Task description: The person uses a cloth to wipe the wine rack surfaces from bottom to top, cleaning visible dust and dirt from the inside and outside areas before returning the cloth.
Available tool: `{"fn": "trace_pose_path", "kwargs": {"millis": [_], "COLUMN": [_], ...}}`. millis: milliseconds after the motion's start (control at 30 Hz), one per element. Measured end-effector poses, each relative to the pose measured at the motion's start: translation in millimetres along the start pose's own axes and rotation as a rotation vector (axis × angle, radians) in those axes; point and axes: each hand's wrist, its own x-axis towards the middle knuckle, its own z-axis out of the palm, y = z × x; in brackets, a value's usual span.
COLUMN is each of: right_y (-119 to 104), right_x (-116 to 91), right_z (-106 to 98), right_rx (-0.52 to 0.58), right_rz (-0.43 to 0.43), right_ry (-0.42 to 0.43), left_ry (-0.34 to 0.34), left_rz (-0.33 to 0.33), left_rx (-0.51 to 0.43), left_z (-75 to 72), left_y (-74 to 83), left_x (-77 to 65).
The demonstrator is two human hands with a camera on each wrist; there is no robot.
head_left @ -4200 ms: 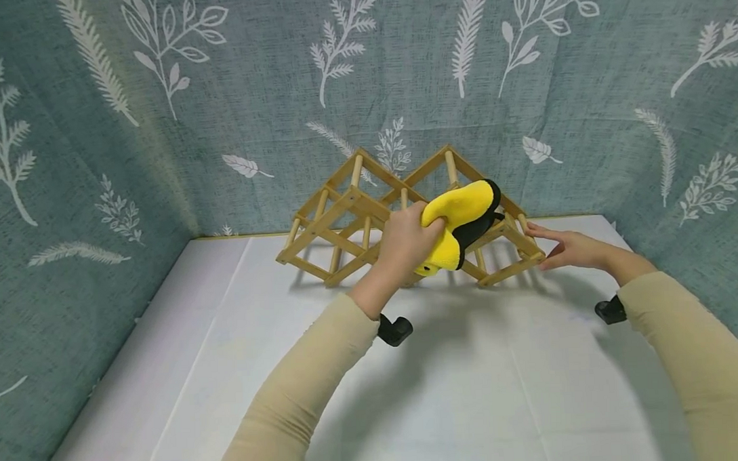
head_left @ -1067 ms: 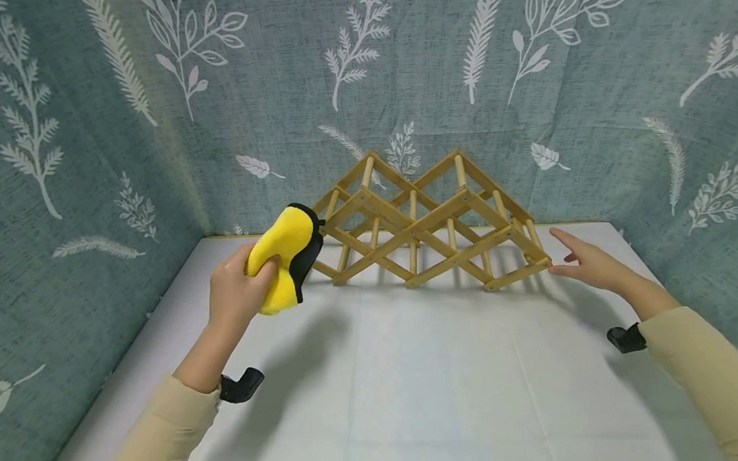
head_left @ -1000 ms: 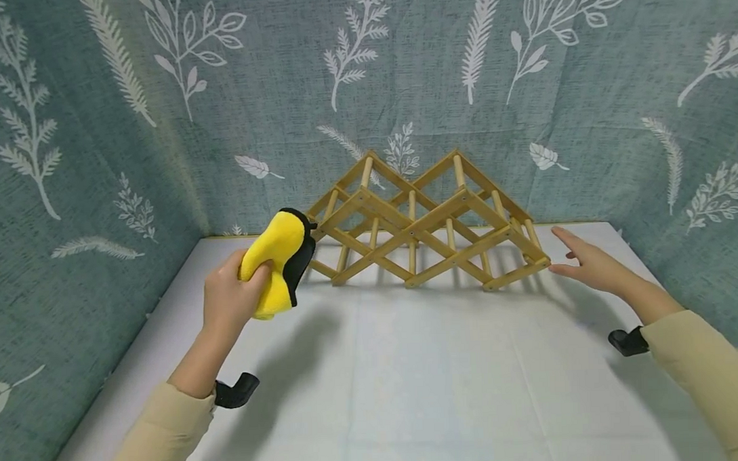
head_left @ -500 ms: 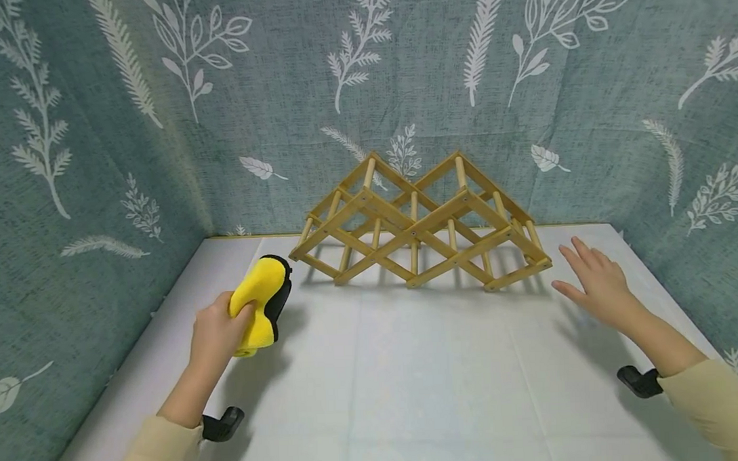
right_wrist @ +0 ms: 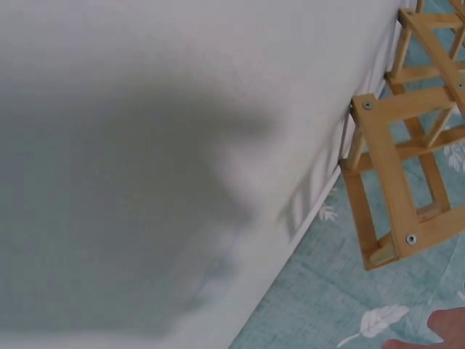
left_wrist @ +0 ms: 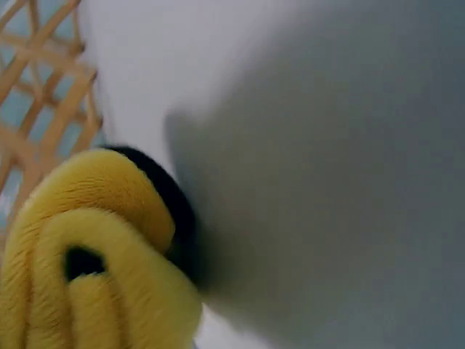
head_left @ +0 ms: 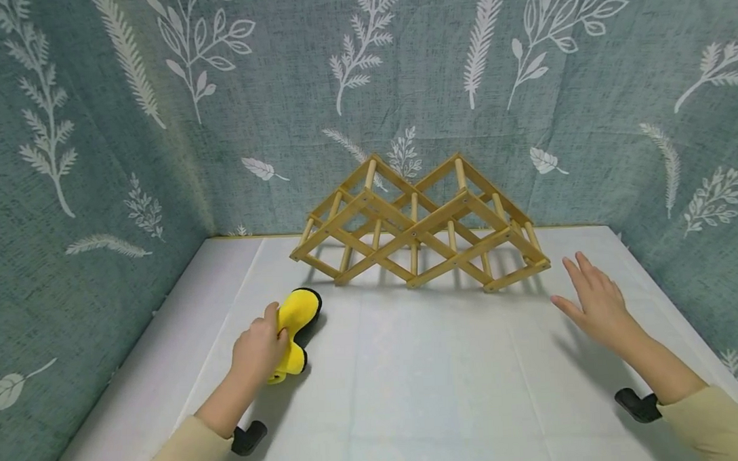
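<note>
My left hand (head_left: pixel 257 350) grips a folded plush cloth (head_left: pixel 298 311), yellow with black edging and a dark underside. The cloth is low over the left part of the white table, in front of the rack; whether it touches the surface I cannot tell. Its rolled yellow folds (left_wrist: pixel 94 211) fill the lower left of the left wrist view. My right hand (head_left: pixel 600 307), fingers spread and holding nothing, hovers just right of the wooden lattice rack (head_left: pixel 414 232). In the right wrist view the rack's end (right_wrist: pixel 392 167) shows, with fingertips (right_wrist: pixel 447 327) at the bottom corner.
The rack stands at the back of the white table (head_left: pixel 435 364), close to a green leaf-patterned cloth wall (head_left: pixel 278 77). Similar cloth walls rise on the left and right. A black wrist mount (head_left: pixel 249 438) sticks out below my left hand, another (head_left: pixel 637 405) below my right.
My left hand has carried the cloth from the rack's front leftward and down towards the table, lately a little right. My right hand has left the rack's right end and drawn back.
</note>
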Motion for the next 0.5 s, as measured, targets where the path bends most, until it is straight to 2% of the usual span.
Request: {"fn": "trace_pose_path", "kwargs": {"millis": [67, 200, 400, 500], "right_y": [0, 1, 3, 4], "right_x": [-1, -2, -4, -4], "right_z": [0, 1, 1, 1], "right_rx": [0.014, 0.032, 0.039, 0.038], "right_rz": [-0.005, -0.006, 0.012, 0.022], "right_ry": [-0.004, -0.010, -0.023, -0.032], "left_ry": [-0.005, -0.004, -0.111, -0.166], "left_rz": [0.017, 0.005, -0.037, -0.073], "left_rx": [0.049, 0.096, 0.119, 0.097], "left_z": [5.2, 10.3, 6.8, 3.2], "left_y": [4.2, 4.4, -10.7, -18.1], "left_x": [-2.8, -4.5, -0.8, 3.8]}}
